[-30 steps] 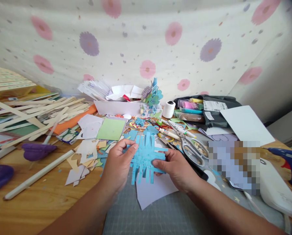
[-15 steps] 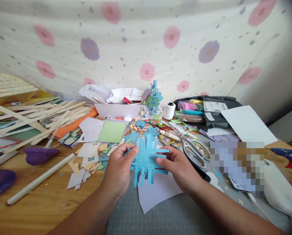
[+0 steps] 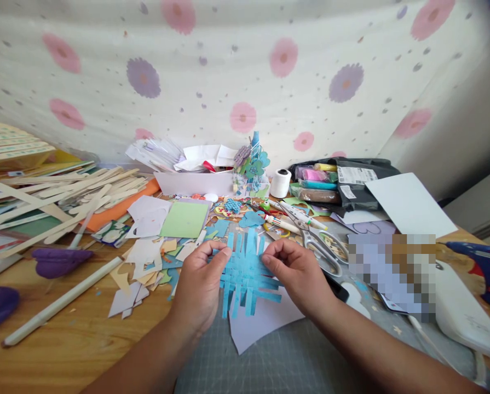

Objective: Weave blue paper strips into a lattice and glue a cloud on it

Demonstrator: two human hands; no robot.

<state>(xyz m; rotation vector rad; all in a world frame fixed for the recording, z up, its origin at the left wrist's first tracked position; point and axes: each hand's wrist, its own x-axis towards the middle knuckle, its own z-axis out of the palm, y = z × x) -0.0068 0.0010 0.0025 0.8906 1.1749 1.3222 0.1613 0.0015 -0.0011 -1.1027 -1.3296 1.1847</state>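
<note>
Wooden table [image 3: 84, 350], with a grey gridded cutting mat [image 3: 245, 372] laid over its near middle. The woven blue paper [image 3: 245, 268] is held above the far part of the mat, between the left hand [image 3: 199, 279] and the right hand [image 3: 300, 273]. The left grip is closed in a pinch, with the left edge of the weave caught between thumb and bent fingers. The right thumb and forefinger are drawn close together by the upper right strips; whether a strip is pinched there cannot be told. A lilac sheet [image 3: 261, 328] is seen below and just nearer, partly hidden by the weave; scissors [image 3: 306, 232] are noted beyond the right hand, to the right. Handling, as judged: very light, thin and flexible, with more body where strips are crossed than at the loose ends [image 3: 275, 298]. Little slip is expected from dry paper, but creasing or tearing could be caused by a hard pinch, and the crossings could be loosened by a tug on one strip. Best taken at opposite edges of the crossed part, several layers being caught flat under light fingertip pressure; single free ends are better spared.
</note>
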